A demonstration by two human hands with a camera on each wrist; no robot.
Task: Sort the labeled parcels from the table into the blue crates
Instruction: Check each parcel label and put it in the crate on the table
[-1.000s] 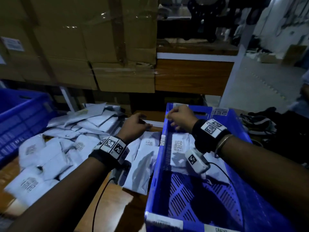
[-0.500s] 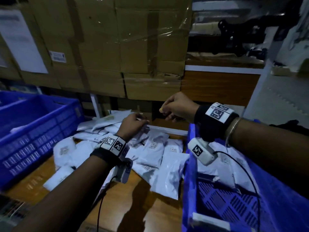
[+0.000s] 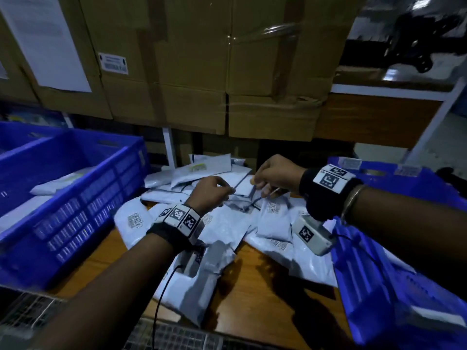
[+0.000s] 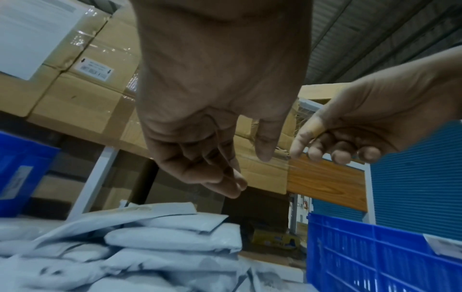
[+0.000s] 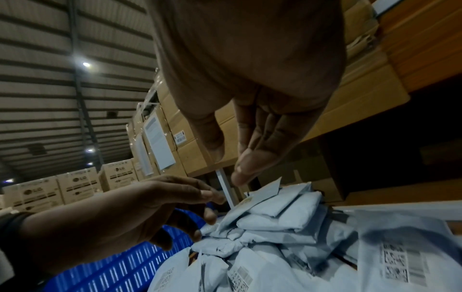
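Several white labeled parcels (image 3: pixel 274 223) lie heaped on the wooden table between two blue crates. The left crate (image 3: pixel 75 198) has a few parcels inside; the right crate (image 3: pixel 379 274) holds others. My left hand (image 3: pixel 227 192) hovers just above the middle of the pile, fingers loosely curled and holding nothing, as the left wrist view (image 4: pixel 250 171) shows. Close beside it, my right hand (image 3: pixel 257 185) hangs over the same pile (image 5: pixel 287 227). Its thumb and fingers point down with nothing between them (image 5: pixel 227 166).
Taped cardboard boxes (image 3: pixel 202 72) are stacked on a shelf right behind the table. A white shelf post (image 3: pixel 169 147) stands behind the pile. Bare wood tabletop (image 3: pixel 265 286) shows near me. A wire grid (image 3: pixel 177 337) runs along the front edge.
My right hand has come away from the right crate and moved left over the pile. My left hand has lifted slightly off the parcels. The head view has turned left.
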